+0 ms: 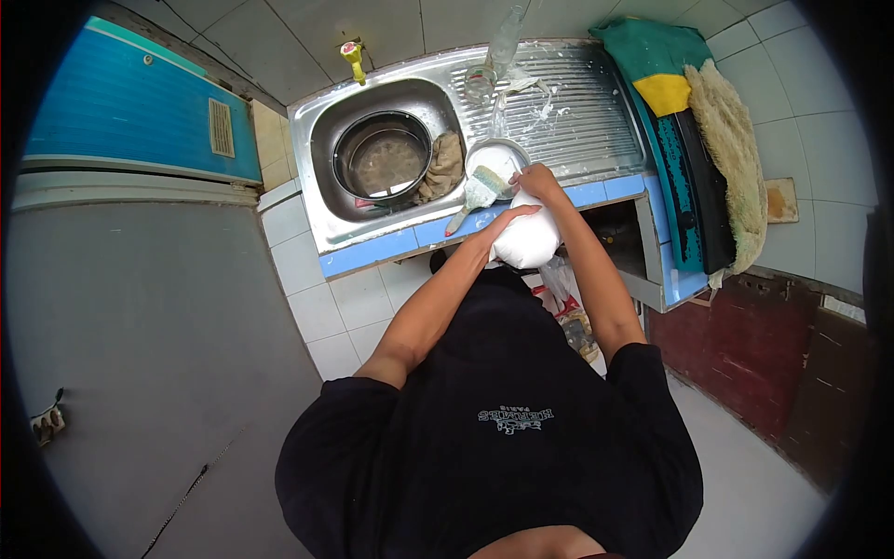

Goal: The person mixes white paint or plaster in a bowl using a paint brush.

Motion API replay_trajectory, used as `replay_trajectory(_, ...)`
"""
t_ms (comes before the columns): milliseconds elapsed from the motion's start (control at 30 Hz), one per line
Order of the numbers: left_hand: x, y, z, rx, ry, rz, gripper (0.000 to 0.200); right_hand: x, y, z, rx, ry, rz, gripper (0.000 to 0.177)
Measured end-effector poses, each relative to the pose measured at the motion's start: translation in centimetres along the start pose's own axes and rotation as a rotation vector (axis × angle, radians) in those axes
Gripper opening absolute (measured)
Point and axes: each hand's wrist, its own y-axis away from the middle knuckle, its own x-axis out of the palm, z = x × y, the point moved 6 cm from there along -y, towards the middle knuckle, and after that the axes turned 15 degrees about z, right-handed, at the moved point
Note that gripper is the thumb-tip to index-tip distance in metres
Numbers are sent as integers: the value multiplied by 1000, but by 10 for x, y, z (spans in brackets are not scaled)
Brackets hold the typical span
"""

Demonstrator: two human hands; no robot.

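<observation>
My left hand (506, 225) is wrapped round the side of a plump white plastic bag (527, 240) at the front edge of the counter. At the bag's top my right hand (537, 181) is closed, with its fingers gathered at the bag's neck. Just beyond the hands stands a round pan (504, 156) with white stuff in it. A paintbrush (480, 193) with whitish, greenish bristles lies across the pan's near rim, its handle pointing toward me. What is inside the bag is hidden.
The steel sink (319, 210) holds a dark round basin (337, 154) of murky water and a brown cloth (445, 168). A yellow tap (353, 61) stands behind. Glassware (506, 42) and white splashes are on the drainboard (596, 121). Cloths (736, 158) hang over the right end.
</observation>
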Motion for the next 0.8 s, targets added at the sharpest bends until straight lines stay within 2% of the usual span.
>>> replay_trajectory(567,-9,-4,4,61,-3,4,51,-2,17,21,-20,-22,-66,30)
replay_trajectory(667,-8,-1,4,33,-13,-13,46,-2,22,25,-4,-11,-69,31)
replay_trajectory(800,-2,3,1,42,-45,-29,52,-4,24,25,10,-12,-73,32)
